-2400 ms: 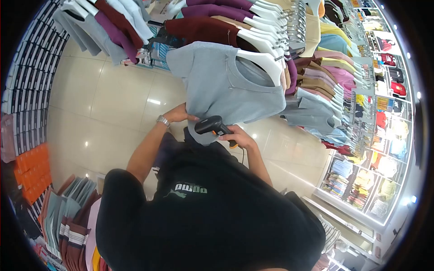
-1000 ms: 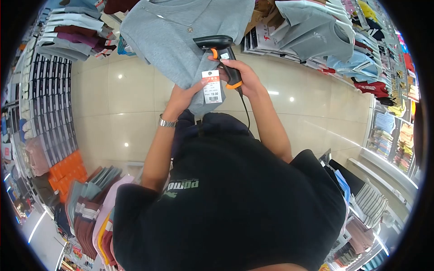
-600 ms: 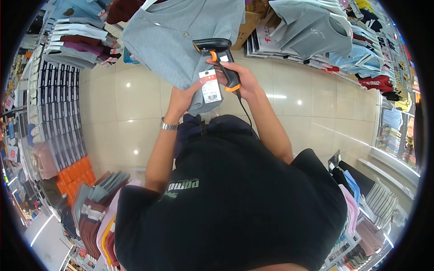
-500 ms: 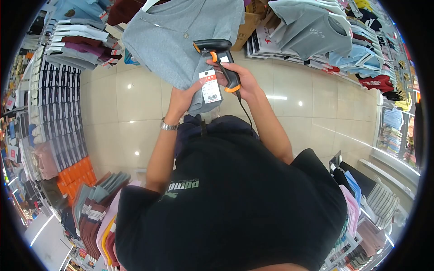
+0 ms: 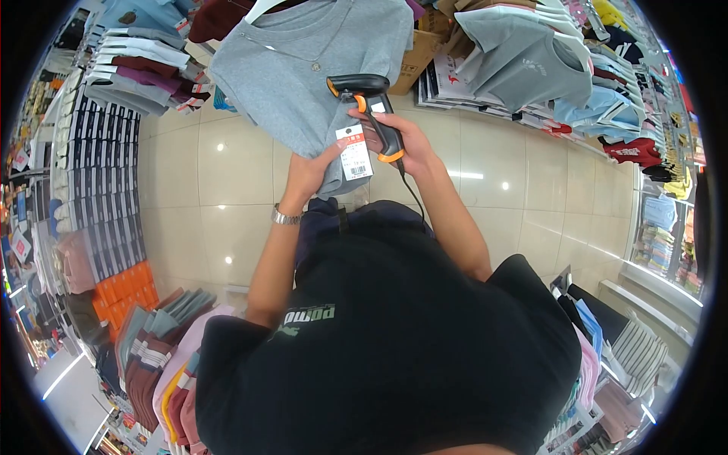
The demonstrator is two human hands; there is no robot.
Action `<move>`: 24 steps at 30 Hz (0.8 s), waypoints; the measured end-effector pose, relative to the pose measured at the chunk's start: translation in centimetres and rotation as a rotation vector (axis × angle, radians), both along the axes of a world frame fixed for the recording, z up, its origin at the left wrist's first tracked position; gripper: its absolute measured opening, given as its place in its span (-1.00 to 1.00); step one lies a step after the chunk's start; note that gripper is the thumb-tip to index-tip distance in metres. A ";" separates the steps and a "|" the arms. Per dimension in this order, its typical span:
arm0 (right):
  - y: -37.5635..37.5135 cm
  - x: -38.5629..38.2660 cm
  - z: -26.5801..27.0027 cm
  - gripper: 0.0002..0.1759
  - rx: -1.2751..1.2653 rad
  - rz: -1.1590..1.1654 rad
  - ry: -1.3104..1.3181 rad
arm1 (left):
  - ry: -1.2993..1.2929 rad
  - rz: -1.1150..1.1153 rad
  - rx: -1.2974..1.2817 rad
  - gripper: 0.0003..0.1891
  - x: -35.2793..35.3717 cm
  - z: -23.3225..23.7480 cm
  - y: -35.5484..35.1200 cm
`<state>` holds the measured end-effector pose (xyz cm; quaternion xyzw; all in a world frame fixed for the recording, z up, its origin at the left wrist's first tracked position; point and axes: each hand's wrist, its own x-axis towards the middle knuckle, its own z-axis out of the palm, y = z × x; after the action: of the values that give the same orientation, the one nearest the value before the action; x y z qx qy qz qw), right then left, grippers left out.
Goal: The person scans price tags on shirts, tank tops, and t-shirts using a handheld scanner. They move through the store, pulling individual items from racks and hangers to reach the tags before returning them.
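A grey T-shirt [image 5: 303, 83] hangs in front of me from a white hanger [image 5: 262, 7], a thin necklace-like chain with a round pendant showing at its neck. My left hand [image 5: 309, 173] is closed around the shirt's lower part and the edge of a white and red price tag [image 5: 355, 155], whose barcode faces up. In my right hand [image 5: 409, 142] I grip a black and orange barcode scanner [image 5: 383, 114], its head above the tag and over the shirt. The scanner's cord [image 5: 413, 189] runs down toward my waist. Some right fingers are hidden behind the tag and handle.
Racks of hanging shirts [image 5: 140, 64] stand at upper left, with more grey shirts [image 5: 523, 61] at upper right. A cardboard box [image 5: 417, 61] sits behind the T-shirt. Stacked boxes [image 5: 106, 174] and orange boxes [image 5: 125, 296] line the left. Tiled floor [image 5: 523, 174] lies between.
The T-shirt, tag, scanner and both hands sit slightly lower in the view, along with small camera movement. Both grips stay the same.
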<state>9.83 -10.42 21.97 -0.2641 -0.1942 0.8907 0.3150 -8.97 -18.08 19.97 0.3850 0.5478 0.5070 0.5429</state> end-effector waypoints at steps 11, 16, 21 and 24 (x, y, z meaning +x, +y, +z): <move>0.8 0.7 -2.4 -0.51 -0.013 0.033 -0.011 | 0.026 -0.016 -0.025 -0.38 0.4 -0.2 -0.1; 1.4 1.5 -3.2 -0.54 0.033 0.028 -0.211 | 0.170 0.130 -0.066 -0.42 0.0 -3.5 -0.1; 2.3 2.1 -3.0 -0.57 0.092 0.065 -0.439 | 0.226 0.186 -0.190 -0.60 -3.3 -10.1 -1.2; 3.4 2.4 -6.3 -0.59 0.150 -0.005 -0.506 | 0.300 0.178 -0.241 -0.65 -5.6 -12.9 -2.3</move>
<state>12.22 -7.01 15.64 -0.4549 -0.3315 0.7787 0.2770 -14.53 -20.35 7.11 0.3385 0.7109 0.4207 0.4505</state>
